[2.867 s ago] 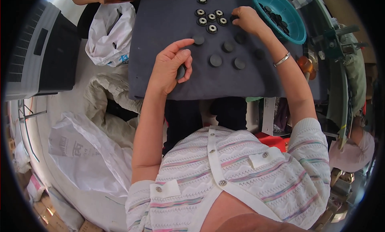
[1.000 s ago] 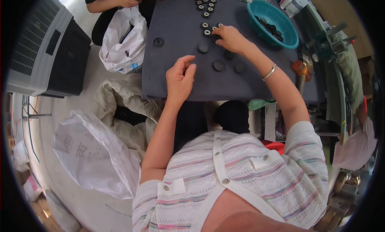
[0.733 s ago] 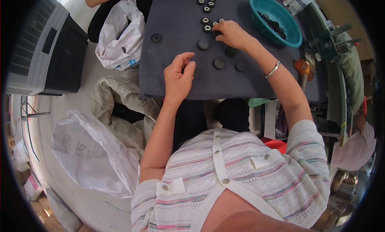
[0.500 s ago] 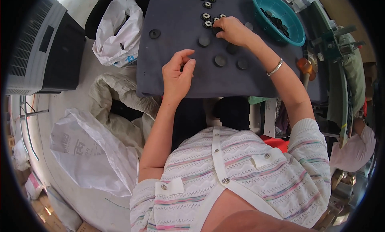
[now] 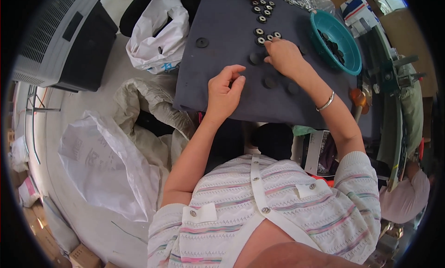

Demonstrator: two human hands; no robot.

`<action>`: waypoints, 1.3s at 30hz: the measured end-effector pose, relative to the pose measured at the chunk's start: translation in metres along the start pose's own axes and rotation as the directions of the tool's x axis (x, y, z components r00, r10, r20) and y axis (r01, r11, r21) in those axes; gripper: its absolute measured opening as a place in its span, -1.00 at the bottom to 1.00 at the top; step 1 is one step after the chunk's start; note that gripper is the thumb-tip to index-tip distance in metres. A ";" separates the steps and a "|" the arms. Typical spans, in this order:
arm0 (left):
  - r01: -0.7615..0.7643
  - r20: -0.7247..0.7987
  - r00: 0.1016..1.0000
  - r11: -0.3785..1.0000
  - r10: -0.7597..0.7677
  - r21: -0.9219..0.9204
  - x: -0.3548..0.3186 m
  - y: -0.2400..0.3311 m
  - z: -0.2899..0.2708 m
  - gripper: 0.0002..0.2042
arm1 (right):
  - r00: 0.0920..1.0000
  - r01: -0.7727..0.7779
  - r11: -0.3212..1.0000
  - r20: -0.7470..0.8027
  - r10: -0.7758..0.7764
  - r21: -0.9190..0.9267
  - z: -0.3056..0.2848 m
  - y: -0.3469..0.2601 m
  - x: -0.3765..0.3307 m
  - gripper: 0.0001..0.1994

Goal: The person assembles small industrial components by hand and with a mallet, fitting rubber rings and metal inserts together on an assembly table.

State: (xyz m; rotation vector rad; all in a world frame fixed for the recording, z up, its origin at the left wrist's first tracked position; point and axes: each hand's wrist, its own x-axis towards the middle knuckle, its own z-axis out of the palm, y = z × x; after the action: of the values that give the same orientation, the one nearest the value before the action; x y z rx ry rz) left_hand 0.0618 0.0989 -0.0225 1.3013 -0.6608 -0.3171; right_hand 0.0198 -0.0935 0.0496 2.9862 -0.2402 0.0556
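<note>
Two bare hands over black discs and wheels on a dark table (image 5: 195, 80).
The right hand (image 5: 285, 58) bends its fingertips down just beside the metal-centred black wheels (image 5: 261, 40) and near a plain black disc (image 5: 256, 58); whether it pinches anything cannot be told. The left hand (image 5: 224, 93), nearer and to the left, is loosely curved, thumb and forefinger spread apart. A lone black ring (image 5: 202, 42) lies to the left; a teal basin (image 5: 345, 34) with black pieces stands far right. Printing shows as blue marks low on the white bag (image 5: 143, 42) left of the table, grey, creased lettering on the translucent sack (image 5: 106, 170) nearer and left, and red and blue bands on the white packet (image 5: 357, 9) beyond the basin.
</note>
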 end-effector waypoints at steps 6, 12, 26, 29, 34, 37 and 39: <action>-0.061 -0.001 0.998 0.995 0.061 0.074 0.001 0.002 -0.008 -0.89 | 0.941 0.302 0.926 -0.226 -0.252 0.228 -0.015 -0.068 0.065 -0.67; -0.123 0.072 0.990 0.990 0.119 0.064 0.008 0.001 0.013 -0.90 | 0.980 0.182 0.933 -0.132 -0.148 0.309 0.029 -0.080 0.108 -0.64; 0.080 0.079 0.994 0.993 -0.073 -0.085 -0.003 0.006 0.008 -0.87 | 0.601 0.231 0.151 -0.263 0.754 0.961 -0.067 0.094 -0.187 -0.79; 0.084 0.085 0.993 0.995 -0.080 -0.045 -0.002 0.011 0.008 -0.88 | 0.170 0.147 0.216 -0.240 0.956 0.965 -0.089 0.166 -0.297 -0.78; 0.082 0.079 0.994 0.996 -0.079 -0.033 0.000 0.009 0.004 -0.87 | -0.329 0.059 0.253 -0.220 0.918 0.966 -0.105 0.272 -0.450 -0.79; 0.084 0.072 0.994 0.995 -0.080 -0.048 0.003 0.005 0.004 -0.87 | -0.479 -0.064 0.201 -0.207 0.853 0.977 -0.121 0.317 -0.509 -0.77; 0.071 0.074 0.995 0.996 -0.068 -0.047 0.003 0.003 0.006 -0.87 | -0.512 -0.229 0.107 -0.213 0.832 0.968 -0.135 0.342 -0.541 -0.76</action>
State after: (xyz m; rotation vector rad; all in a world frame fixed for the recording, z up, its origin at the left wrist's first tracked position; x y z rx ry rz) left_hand 0.0602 0.0928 -0.0177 1.2719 -0.6657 -0.4368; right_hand -0.5723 -0.3232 0.2052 1.3584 -2.1421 2.4115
